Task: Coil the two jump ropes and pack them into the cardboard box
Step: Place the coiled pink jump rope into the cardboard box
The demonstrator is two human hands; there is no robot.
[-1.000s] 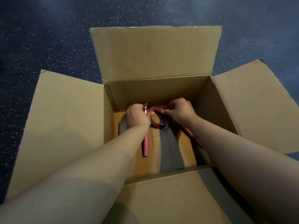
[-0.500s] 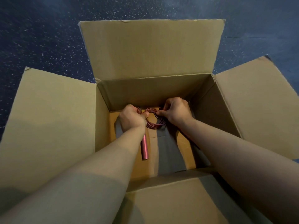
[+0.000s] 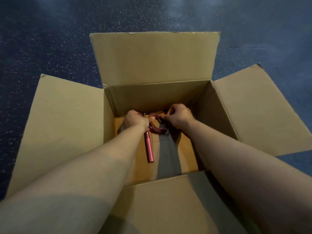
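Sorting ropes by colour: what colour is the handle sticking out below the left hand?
Pink, metallic-looking handle, seen in the head view.

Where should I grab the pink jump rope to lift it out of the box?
Probably by the pink handle, from above: it is a straight, stiff bar lying flat on the floor of the cardboard box, with bare floor alongside. The coiled cord is floppy and would likely spill.

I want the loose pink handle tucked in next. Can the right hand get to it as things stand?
Probably yes. The pink handle lies bare on the box floor, just beside the left forearm, nothing on top. But the right hand is pinching the coiled rope and would have to let go first.
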